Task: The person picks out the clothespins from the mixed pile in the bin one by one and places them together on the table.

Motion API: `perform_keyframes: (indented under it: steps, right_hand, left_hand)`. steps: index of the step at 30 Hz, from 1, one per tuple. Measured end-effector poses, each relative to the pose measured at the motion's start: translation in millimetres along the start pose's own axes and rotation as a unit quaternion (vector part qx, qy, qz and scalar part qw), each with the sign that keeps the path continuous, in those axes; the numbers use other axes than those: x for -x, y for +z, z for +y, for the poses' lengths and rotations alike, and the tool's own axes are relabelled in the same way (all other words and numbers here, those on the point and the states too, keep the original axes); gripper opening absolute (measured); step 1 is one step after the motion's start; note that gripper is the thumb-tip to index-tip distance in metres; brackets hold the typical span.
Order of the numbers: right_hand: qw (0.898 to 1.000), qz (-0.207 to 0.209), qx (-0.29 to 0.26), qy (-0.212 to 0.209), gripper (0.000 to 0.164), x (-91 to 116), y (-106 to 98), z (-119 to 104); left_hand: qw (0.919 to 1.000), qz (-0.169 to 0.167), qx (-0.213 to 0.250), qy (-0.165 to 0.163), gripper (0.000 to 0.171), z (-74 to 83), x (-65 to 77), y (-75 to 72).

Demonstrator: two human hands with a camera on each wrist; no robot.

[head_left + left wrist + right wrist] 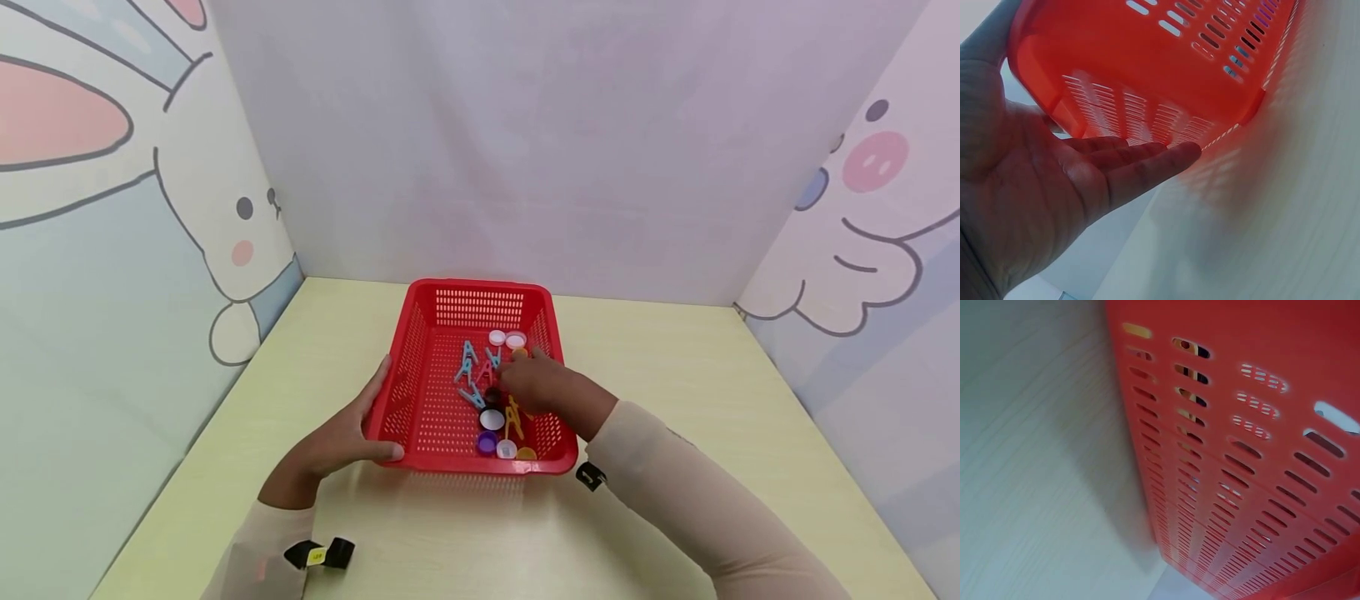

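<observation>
A red plastic basket [423,460] with slotted walls sits on the table. My left hand [337,437] steadies its near left corner, thumb on the front rim and straight fingers along the outer left wall [1129,106]. Inside the basket, my right hand [538,383] reaches down at the right side; its fingertips are largely hidden, and I cannot tell whether they pinch anything. Close by lie a pink clothespin [485,372], blue clothespins [467,367] and yellow clothespins [513,418]. Bottle caps lie there too: a purple cap [487,442], a black-rimmed cap [492,418] and white caps [507,450].
The pale wooden table [660,350] extends on both sides of the basket. A grey-white curtain [495,150] stands behind it, with cartoon-printed panels [187,250] left and right. The basket's right wall [1210,456] fills much of the right wrist view.
</observation>
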State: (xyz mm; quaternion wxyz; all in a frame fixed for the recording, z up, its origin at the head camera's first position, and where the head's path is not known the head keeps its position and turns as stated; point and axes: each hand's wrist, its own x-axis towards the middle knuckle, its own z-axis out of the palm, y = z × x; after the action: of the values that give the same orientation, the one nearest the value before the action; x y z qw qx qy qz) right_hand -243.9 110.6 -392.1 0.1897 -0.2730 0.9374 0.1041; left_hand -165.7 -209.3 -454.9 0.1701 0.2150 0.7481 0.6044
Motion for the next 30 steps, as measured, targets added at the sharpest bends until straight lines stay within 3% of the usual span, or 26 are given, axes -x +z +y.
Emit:
perform_keyframes:
  steps: [12, 21, 30]
  right_hand:
    - [1.0, -0.005, -0.011, 0.015, 0.071, 0, -4, -2]
    - [0.995, 0.007, -0.081, 0.06, 0.076, 6, -17, -3]
    - [0.994, 0.074, -0.079, -0.017, 0.048, 15, -22, -1]
  left_hand:
    - [1.0, 0.005, 0.003, -0.007, 0.134, 1.1, -0.3, -0.4]
    - [0.9999, 0.004, 0.004, -0.012, 0.134, 2.3, 0.5, -0.2]
    - [1.0, 0.001, 0.0, -0.005, 0.134, 1.0, 0.1, -1.3]
